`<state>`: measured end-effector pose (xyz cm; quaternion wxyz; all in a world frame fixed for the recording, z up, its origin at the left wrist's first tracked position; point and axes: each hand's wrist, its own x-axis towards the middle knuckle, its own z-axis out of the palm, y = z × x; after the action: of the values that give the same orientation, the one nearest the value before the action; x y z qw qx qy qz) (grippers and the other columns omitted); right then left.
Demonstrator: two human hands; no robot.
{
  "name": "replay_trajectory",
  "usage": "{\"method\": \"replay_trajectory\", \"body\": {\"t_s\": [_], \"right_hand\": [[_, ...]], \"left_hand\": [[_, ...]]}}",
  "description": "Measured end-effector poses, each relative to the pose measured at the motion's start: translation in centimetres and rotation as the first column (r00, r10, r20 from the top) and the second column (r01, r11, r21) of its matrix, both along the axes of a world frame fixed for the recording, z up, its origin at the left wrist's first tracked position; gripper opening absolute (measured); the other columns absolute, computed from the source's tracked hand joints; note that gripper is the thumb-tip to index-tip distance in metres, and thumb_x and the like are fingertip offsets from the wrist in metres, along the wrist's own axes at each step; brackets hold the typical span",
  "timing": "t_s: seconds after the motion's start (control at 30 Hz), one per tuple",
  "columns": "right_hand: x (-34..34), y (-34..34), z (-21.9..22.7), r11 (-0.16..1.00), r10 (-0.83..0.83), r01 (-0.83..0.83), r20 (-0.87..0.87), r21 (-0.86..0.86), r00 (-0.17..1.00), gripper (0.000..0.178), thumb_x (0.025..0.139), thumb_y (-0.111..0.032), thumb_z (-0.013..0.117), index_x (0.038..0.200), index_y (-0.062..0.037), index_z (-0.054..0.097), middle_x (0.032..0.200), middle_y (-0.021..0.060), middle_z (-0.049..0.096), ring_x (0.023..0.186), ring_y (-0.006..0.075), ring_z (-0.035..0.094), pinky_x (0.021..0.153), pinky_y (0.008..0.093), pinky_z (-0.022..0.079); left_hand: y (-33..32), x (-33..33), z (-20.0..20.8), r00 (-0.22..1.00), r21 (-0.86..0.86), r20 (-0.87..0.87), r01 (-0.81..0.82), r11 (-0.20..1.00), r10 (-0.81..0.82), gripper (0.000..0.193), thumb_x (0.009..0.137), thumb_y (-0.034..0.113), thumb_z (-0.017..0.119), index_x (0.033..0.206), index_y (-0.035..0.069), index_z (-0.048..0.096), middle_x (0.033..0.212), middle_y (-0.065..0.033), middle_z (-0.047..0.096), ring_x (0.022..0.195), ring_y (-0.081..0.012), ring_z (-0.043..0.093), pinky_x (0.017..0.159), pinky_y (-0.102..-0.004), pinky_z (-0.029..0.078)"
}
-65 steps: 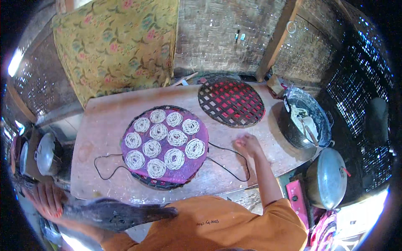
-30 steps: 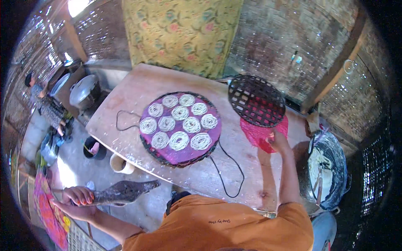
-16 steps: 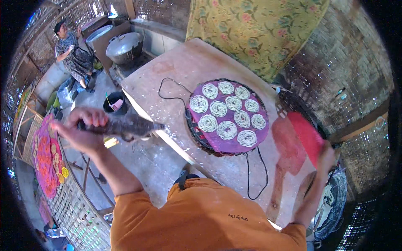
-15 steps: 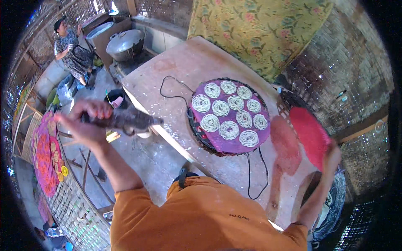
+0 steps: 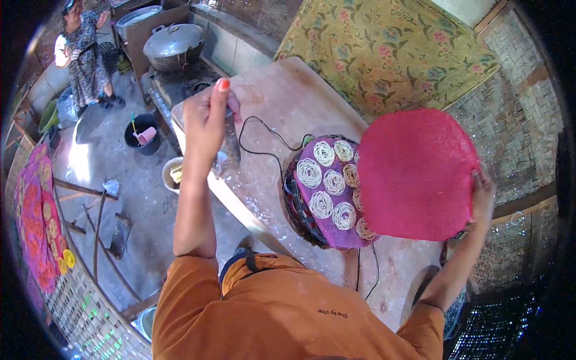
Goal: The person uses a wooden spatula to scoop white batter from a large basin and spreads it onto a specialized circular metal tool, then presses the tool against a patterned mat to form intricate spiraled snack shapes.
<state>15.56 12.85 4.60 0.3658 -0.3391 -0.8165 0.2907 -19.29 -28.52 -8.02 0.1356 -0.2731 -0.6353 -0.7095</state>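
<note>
My right hand (image 5: 482,198) grips the edge of a round red mat (image 5: 417,174), holding it raised so that it hides the right side of the round tray. On the tray's purple mat (image 5: 327,231) lie several pale coiled noodle nests (image 5: 334,182), inside a dark woven rim (image 5: 292,207). My left hand (image 5: 206,120) is at the table's left edge, thumb up, fingers curled round a dark, thick tool (image 5: 231,144). Part of that tool is hidden behind the hand and forearm.
A thin black cord (image 5: 261,153) crosses the wooden table (image 5: 270,96). Left on the floor stand a black bucket (image 5: 141,135) and a pale bowl (image 5: 173,174). A large lidded pot (image 5: 174,45) sits behind. Another person (image 5: 87,57) stands far left. A woven rack (image 5: 90,300) is near left.
My left hand has swung forward and right with the dark tool, to the table's edge. My right hand has lifted the red mat leftward, partly over the tray.
</note>
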Motion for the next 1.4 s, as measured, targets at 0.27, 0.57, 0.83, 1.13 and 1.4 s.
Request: {"method": "replay_trajectory", "body": {"t_s": [0.27,0.57,0.83,1.13,1.4], "right_hand": [[0.9,-3.2,-22.8,0.870,-0.247,0.077,-0.296,-0.487,0.923,0.036,0.089,-0.011,0.054,0.122,0.0019,0.050,0.111,0.0116,0.060,0.093,0.0226,0.059,0.084,0.0351,0.048],[-0.7,-11.6,-26.8,0.777,-0.328,0.028,-0.366,-0.629,0.871,0.052,0.086,0.003,0.050,0.134,-0.0014,0.030,0.118,0.0204,0.053,0.104,0.0257,0.056,0.087,0.0343,0.048],[1.2,-13.9,-26.1,0.879,-0.214,0.203,0.024,-0.432,0.976,0.060,0.083,-0.006,0.061,0.134,-0.0063,0.029,0.110,0.0211,0.058,0.089,0.0259,0.062,0.077,0.0343,0.050],[-5.4,-15.0,-12.7,0.742,0.631,-0.670,0.314,0.022,0.709,0.060,0.082,-0.034,0.066,0.127,-0.0011,0.045,0.123,0.0209,0.051,0.118,0.0310,0.048,0.096,0.0369,0.040],[-9.6,-10.3,-12.7,-0.005,0.638,-0.362,-0.282,-0.932,0.716,0.071,0.084,-0.068,0.040,0.117,-0.0055,0.053,0.090,0.0172,0.065,0.074,0.0253,0.065,0.064,0.0340,0.054]], "left_hand": [[-2.8,-1.7,-1.0,0.986,0.238,0.095,0.113,0.965,-0.139,0.048,0.098,0.031,0.041,0.061,0.001,0.048,0.054,-0.0076,0.050,0.048,-0.0142,0.049,0.048,-0.0260,0.039],[-2.9,-1.5,-1.6,0.979,0.246,0.046,0.184,0.952,-0.201,0.044,0.098,0.033,0.039,0.069,0.001,0.042,0.059,-0.0098,0.045,0.052,-0.0181,0.046,0.051,-0.0290,0.041],[-3.2,-2.1,-2.0,0.945,0.200,0.046,0.308,0.930,-0.322,0.044,0.096,0.042,0.037,0.073,0.004,0.040,0.055,-0.0091,0.043,0.049,-0.0196,0.045,0.051,-0.0330,0.041],[3.1,-0.6,7.1,0.246,0.520,-0.199,0.847,0.110,-0.949,0.053,0.094,0.056,0.029,0.063,0.014,0.040,0.037,0.0029,0.029,0.029,-0.0154,0.032,0.037,-0.0343,0.036],[19.1,-3.6,2.9,0.243,0.893,0.140,0.389,0.228,-0.960,0.060,0.085,0.067,0.038,0.065,0.010,0.041,0.059,-0.0046,0.040,0.057,-0.0211,0.043,0.066,-0.0406,0.043]]}}
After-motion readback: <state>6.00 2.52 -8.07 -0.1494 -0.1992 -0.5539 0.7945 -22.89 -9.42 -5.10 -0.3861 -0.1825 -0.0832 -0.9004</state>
